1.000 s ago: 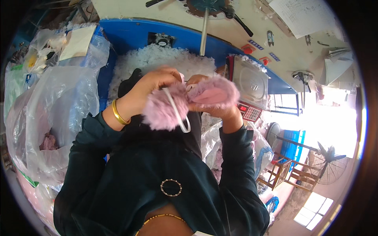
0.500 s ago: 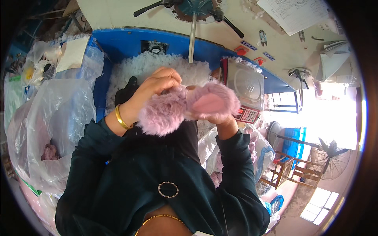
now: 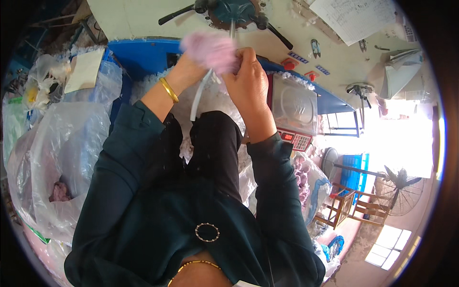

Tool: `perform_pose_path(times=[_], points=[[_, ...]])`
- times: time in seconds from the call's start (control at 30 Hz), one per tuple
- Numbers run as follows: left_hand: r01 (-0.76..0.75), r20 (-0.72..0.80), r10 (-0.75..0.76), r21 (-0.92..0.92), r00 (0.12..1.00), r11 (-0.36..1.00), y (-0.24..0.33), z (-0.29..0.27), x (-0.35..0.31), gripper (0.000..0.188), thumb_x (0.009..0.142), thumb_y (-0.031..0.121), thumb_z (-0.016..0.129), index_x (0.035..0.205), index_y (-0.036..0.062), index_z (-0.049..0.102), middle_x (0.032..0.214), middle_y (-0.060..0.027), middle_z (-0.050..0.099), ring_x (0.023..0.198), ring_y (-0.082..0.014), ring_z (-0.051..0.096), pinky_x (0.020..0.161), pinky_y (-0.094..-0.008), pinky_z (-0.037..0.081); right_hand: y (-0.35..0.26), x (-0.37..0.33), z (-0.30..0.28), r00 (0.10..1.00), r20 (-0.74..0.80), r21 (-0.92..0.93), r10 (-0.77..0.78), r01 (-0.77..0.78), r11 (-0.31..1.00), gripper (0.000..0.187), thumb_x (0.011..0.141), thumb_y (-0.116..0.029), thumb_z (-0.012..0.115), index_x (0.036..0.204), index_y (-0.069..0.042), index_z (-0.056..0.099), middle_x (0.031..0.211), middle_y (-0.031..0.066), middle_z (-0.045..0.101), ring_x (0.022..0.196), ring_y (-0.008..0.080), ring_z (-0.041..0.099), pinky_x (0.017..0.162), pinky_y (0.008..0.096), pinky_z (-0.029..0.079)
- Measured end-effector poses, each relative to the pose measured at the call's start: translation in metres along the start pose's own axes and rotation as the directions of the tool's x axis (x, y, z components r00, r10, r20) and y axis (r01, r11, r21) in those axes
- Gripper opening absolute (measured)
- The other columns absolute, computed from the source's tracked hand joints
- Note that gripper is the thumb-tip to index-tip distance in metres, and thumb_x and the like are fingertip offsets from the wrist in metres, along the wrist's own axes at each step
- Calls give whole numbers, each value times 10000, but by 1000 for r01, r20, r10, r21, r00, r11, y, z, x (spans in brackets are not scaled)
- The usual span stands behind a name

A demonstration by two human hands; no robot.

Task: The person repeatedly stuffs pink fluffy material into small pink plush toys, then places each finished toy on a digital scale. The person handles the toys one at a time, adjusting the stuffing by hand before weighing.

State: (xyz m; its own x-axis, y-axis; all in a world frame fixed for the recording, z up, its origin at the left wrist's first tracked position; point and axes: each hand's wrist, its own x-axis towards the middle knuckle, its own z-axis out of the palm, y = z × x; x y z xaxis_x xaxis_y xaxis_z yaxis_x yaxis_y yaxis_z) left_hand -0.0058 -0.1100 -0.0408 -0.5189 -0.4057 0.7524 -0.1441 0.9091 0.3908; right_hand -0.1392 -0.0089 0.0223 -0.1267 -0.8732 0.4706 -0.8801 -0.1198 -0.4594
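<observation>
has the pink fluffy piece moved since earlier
Yes: the pink fluffy piece has moved up in view, from below the metal rod to overlapping its lower part.

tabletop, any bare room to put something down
Widest: the pale tabletop left of the black handles, above the blue panel. Smaller: between the silver pliers and the dark metal fixture. Crowded: upper right, under papers; below the blue panel, white fluff.

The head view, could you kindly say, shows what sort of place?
Probably a plush workshop: white fluff lies in a blue bin, a fuzzy pink piece is being handled, and a digital scale stands nearby.
</observation>
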Motion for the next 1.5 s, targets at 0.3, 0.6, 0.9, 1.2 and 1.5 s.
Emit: perform_pose_path(times=[0.3,0.6,0.9,1.2,1.5], points=[[627,544,-691,-761,476,-167,16,7,-1,439,958,346,533,1233,5,556,1042,-14,590,952,-76,502,846,-224,428,39,60,37,960,-269,-41,76,-90,995,257,778,-308,621,743,-54,636,748,172,646,690,375,628,623,449,505],[676,419,-531,-437,737,594,56,-26,-25,355,877,247,627,1137,18,553,938,-75,617,838,-186,579,773,-282,456,25,3,13,971,-115,615,208,-95,783,220,805,-171,711,930,-28,601,835,68,626,748,185,607,648,291,480],[374,-2,-395,322,919,870,100,2,-16,266,682,103,679,845,28,482,772,-149,568,738,-354,581,633,-424,472,29,35,45,921,-254,479,294,-144,866,308,757,-244,695,948,-23,598,874,151,649,791,348,610,760,371,496],[522,-163,-503,102,849,847,111,-7,-17,465,632,190,806,952,-3,528,859,-173,544,835,-372,534,736,-405,450,42,60,59,871,-145,363,469,-394,845,316,823,-313,572,883,-9,631,787,162,645,780,309,609,698,381,476],[413,-18,-421,-156,907,897,95,-16,-45,314,812,199,683,1004,-23,572,961,-168,611,874,-340,592,774,-379,472,-4,-4,3,959,83,721,270,-245,648,309,824,-318,639,938,-32,661,795,94,669,721,199,637,652,328,494]])
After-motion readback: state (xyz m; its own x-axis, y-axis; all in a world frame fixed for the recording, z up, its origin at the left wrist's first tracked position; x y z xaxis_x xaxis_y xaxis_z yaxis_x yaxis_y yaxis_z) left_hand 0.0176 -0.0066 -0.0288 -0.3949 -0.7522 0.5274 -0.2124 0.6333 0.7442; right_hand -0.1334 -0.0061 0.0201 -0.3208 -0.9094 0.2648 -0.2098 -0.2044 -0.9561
